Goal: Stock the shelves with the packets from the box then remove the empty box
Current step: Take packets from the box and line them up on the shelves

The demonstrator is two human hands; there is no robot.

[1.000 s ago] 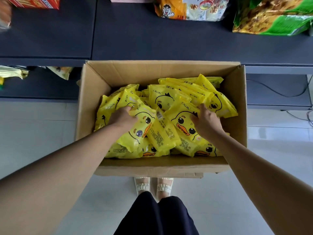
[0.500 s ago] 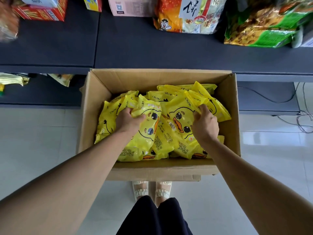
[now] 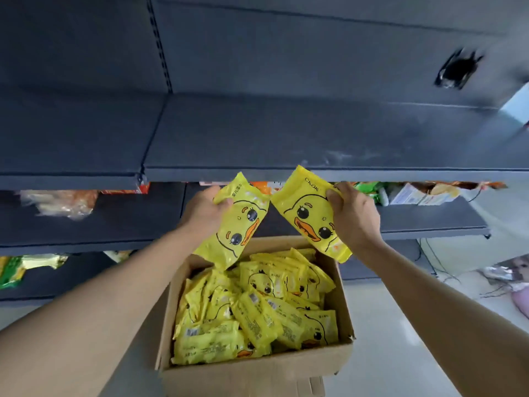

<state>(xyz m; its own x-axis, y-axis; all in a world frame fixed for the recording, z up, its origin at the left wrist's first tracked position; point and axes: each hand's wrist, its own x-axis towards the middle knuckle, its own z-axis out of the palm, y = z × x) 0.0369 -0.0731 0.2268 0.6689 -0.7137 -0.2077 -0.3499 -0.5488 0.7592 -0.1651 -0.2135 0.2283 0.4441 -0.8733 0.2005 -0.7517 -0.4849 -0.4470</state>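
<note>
Two duck packets held up above the box, just below the dark shelf edge

The left hand (image 3: 204, 209) grips one yellow packet (image 3: 233, 224) by its top corner; the right hand (image 3: 353, 214) pinches another packet (image 3: 309, 213) by its side (both tilted, upper corners nearly touching). The cardboard box (image 3: 257, 371) beneath holds many more yellow packets (image 3: 257, 310); the grey shelf (image 3: 286, 133) lies just above the hands

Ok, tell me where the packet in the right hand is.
In the head view, right of centre: the right hand holds the packet above the open box, just below the dark shelf's front edge.
</note>
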